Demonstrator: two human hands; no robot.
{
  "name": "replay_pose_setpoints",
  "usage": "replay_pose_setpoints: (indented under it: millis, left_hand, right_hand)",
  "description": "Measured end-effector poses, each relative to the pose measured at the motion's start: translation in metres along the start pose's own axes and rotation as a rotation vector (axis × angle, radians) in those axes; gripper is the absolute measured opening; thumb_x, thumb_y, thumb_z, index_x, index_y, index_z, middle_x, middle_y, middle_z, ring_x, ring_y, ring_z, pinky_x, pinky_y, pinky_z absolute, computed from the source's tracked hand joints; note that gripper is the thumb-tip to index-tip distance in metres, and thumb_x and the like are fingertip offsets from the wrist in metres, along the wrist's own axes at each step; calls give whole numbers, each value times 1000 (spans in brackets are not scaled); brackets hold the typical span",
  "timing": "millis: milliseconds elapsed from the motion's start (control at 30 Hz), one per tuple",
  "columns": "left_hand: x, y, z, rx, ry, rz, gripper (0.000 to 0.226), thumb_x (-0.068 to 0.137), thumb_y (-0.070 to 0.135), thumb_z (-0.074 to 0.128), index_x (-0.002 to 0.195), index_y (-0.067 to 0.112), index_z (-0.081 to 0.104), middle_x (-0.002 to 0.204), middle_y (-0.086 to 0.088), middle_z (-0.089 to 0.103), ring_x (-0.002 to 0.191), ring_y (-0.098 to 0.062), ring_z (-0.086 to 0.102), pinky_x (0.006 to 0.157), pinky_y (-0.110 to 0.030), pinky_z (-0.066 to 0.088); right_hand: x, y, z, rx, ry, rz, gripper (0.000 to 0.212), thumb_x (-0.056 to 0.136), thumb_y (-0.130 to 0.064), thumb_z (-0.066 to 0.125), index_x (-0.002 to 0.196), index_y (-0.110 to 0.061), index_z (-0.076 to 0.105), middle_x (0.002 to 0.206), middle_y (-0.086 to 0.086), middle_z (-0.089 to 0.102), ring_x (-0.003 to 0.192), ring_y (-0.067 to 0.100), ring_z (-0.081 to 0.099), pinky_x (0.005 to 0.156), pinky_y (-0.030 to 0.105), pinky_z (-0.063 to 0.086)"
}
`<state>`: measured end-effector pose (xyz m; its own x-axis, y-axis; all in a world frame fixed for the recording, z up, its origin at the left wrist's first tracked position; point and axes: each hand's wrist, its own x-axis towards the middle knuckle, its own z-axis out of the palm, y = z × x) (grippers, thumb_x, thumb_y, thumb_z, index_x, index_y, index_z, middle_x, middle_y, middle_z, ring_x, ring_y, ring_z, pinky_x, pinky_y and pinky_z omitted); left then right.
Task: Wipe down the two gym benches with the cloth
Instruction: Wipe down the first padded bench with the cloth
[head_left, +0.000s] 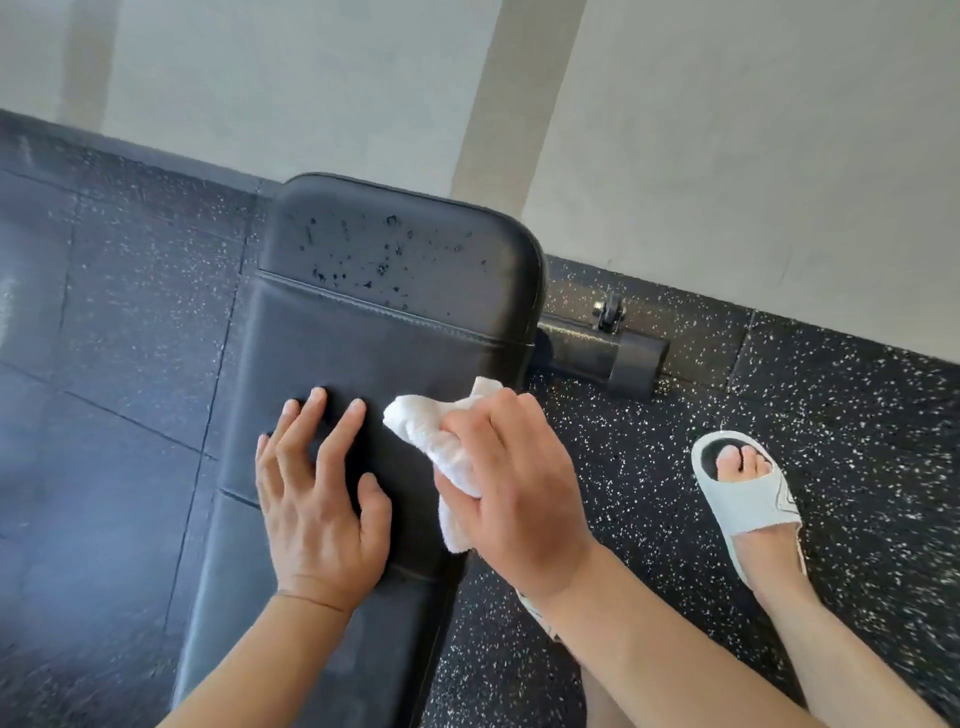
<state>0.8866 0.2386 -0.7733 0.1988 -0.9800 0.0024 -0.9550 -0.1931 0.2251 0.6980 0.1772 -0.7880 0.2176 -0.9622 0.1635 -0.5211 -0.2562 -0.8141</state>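
A black padded gym bench (363, 338) runs from the bottom of the view up to the wall. Water droplets speckle its far end section beyond a stitched seam. My left hand (317, 493) lies flat on the pad with fingers spread. Beside it, my right hand (514, 488) grips a bunched white cloth (436, 436) pressed on the pad near the bench's right edge. Only one bench is in view.
The bench's black metal foot with a small wheel (608, 343) sticks out to the right by the wall. Speckled black rubber floor tiles (779, 395) surround the bench. My foot in a white slide sandal (748, 499) stands right of the bench. A pale wall rises behind.
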Motion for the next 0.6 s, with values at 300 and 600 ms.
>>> replay_pose_setpoints:
  millis: [300, 600]
  left_hand:
    - [2, -1, -2, -7, -6, 6, 63, 89, 29, 51, 152, 26, 52, 163, -7, 40, 157, -32, 30, 126, -62, 20]
    - [1, -1, -3, -153, 162, -195, 60, 84, 27, 59, 140, 7, 54, 152, -12, 48, 139, -37, 47, 124, -51, 31]
  right_hand:
    - [37, -3, -23, -181, -288, -308, 9, 87, -14, 71, 93, -7, 70, 96, 11, 63, 77, 27, 54, 69, 40, 53]
    - [109, -33, 19, -247, -438, -526, 17, 86, -23, 70, 91, -7, 67, 90, 8, 60, 81, 28, 57, 67, 43, 51]
